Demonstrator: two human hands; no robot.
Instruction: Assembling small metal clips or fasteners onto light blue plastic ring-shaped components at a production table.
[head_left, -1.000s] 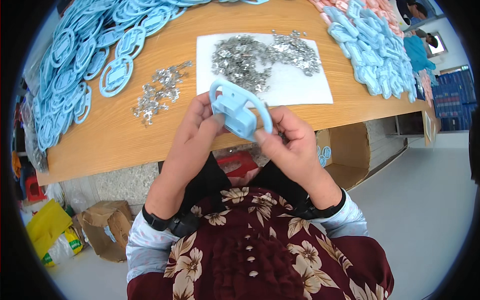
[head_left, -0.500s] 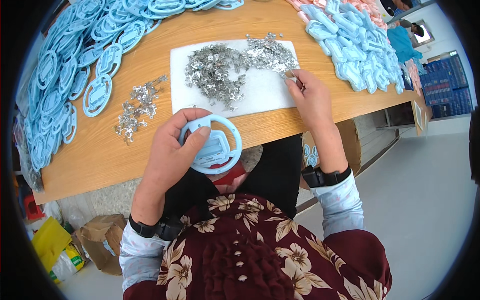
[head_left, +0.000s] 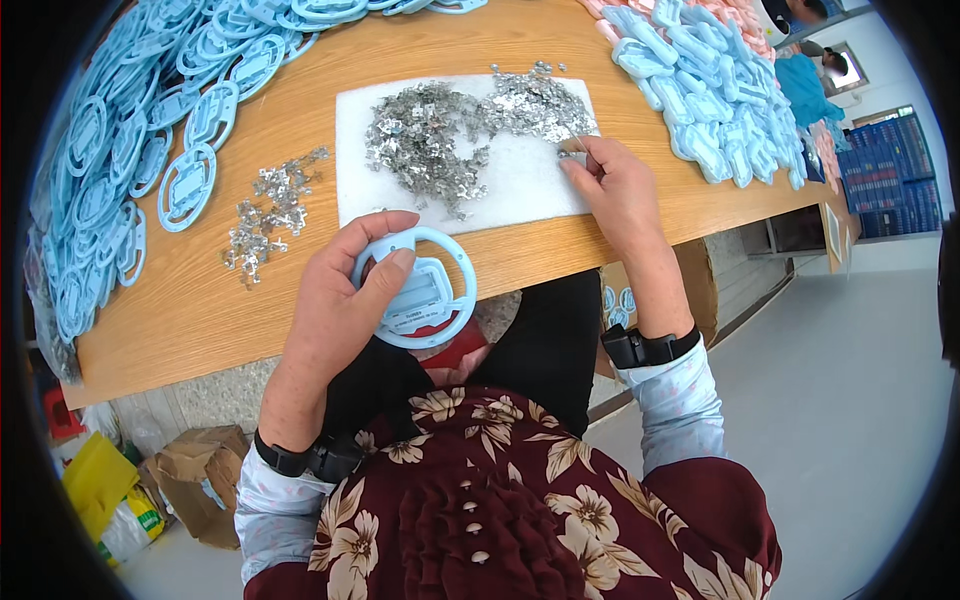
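My left hand grips a light-blue plastic wheel-shaped part, thumb on its face and fingers behind the rim. It is tilted above the table's front edge and has a rectangular recess in the middle. My right hand is closed in a pinch at the right edge of a heap of small shiny metal pieces; whatever lies between the fingertips is too small to make out. To the left of that heap is a duller pile of small metal clips. Both rest on a white foam sheet.
Many blue wheel parts cover the table's left side. Loose metal clips lie left of the foam. Blue plastic pieces and pink ones are heaped at the right. An open cardboard box stands on the floor at left.
The view has shifted slightly. My left hand keeps hold of the blue wheel part, and my right fingertips stay at the edge of the shiny heap, hardly moved.
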